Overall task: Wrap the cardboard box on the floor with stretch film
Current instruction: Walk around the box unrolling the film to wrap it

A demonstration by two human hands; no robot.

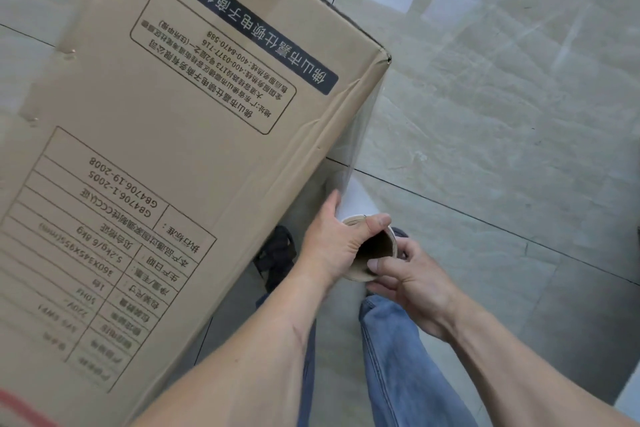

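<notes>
A tall brown cardboard box [166, 156] with black printed text stands on the tiled floor and fills the left of the head view. A stretch film roll [375, 248] with a cardboard core is held upright beside the box's near right corner. My left hand [332, 243] grips the roll's top rim, thumb across the core opening. My right hand [405, 274] holds the roll from the right and below. A clear sheet of film [360, 135] runs from the roll up along the box's right edge.
Glossy grey floor tiles [502, 114] with dark grout lines spread to the right. My blue-jeaned legs [391, 357] and a dark shoe [277, 253] stand close to the box's base. A red strip [24, 409] shows at the bottom left.
</notes>
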